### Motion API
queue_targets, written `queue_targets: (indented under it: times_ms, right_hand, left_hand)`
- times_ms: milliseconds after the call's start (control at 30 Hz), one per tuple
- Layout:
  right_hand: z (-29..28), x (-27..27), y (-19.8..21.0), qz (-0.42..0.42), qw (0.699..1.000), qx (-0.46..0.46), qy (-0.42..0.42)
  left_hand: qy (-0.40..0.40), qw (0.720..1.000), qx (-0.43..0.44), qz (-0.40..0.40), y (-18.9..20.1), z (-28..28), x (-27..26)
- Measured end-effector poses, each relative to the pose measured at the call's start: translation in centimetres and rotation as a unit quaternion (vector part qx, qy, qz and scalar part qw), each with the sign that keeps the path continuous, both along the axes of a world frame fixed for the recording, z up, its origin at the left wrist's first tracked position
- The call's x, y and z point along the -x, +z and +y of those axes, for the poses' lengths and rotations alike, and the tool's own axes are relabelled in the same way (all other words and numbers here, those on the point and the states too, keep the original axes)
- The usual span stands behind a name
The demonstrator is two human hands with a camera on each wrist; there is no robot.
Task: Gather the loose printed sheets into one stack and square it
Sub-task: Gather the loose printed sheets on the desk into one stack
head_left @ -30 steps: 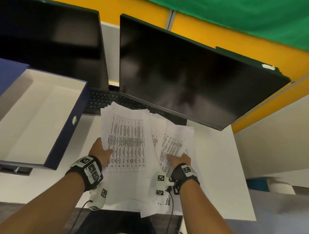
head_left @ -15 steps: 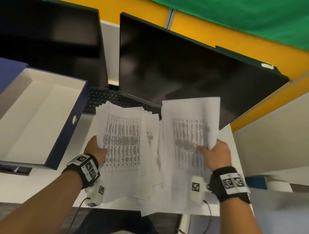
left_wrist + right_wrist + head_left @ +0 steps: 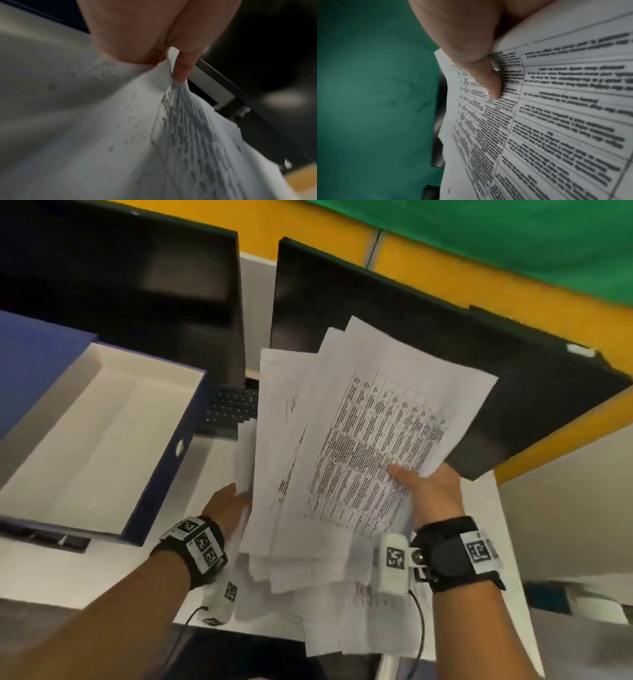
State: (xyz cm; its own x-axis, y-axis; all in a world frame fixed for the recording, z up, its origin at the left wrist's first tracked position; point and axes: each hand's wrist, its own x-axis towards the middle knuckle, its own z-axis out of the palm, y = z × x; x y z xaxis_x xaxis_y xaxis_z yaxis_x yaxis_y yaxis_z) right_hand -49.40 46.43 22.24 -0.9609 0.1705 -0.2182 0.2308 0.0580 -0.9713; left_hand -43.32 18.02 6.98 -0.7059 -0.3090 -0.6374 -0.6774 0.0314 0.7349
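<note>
A fanned bundle of printed sheets with tables of text is lifted off the white desk, tilted to the right. My right hand grips its lower right edge, thumb pressed on the printed face. My left hand holds the left side of the papers, a fingertip pinching a sheet edge. More loose sheets lie on the desk beneath, some hanging over the front edge.
An open blue box file with a white inside lies at the left. Two dark monitors stand close behind the papers, with a black keyboard under them. A yellow and green partition rises at the back.
My right hand took a sheet from the desk, raised it and brought it left onto the bundle. The left hand's sheets have risen off the desk and both groups now overlap.
</note>
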Motion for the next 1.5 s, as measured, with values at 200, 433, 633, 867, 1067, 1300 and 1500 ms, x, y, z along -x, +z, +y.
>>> queue_targets:
  times_ms: [200,433,633,867,1067,1300,1500]
  right_hand:
    - [-3.2,1.2,-11.4,-0.137,0.966,-0.215,0.05]
    - [-3.7,2.4,-14.0,-0.18,0.893,-0.386,0.148]
    - [-6.8,1.2,-15.4,-0.165,0.927,-0.285,0.179]
    - [-3.6,-0.7,-15.6,-0.16,0.969,-0.15,0.114]
    - [-3.0,-1.5,-11.7,-0.131,0.984,-0.079,0.089]
    - [-2.7,-1.4,-0.6,0.137,0.989,0.053,0.028]
    - [-2.6,-2.2,1.0,0.177,0.979,0.003,0.104]
  left_hand:
    - [0.093,0.988,-0.105,-0.062,0.7,-0.2,-0.3]
    - [-0.026,0.992,0.071,-0.103,1.8,2.2,1.6]
    - [-0.051,0.983,0.159,-0.073,1.6,2.7,2.2]
    - [0.012,0.987,0.139,0.084,3.0,1.1,-0.5]
    - [0.042,0.982,-0.003,0.186,6.2,0.3,-3.7]
    - [0.08,0.918,0.002,0.389,14.6,2.5,-2.9]
    - [0.022,0.916,0.03,0.4,14.1,1.9,-2.0]
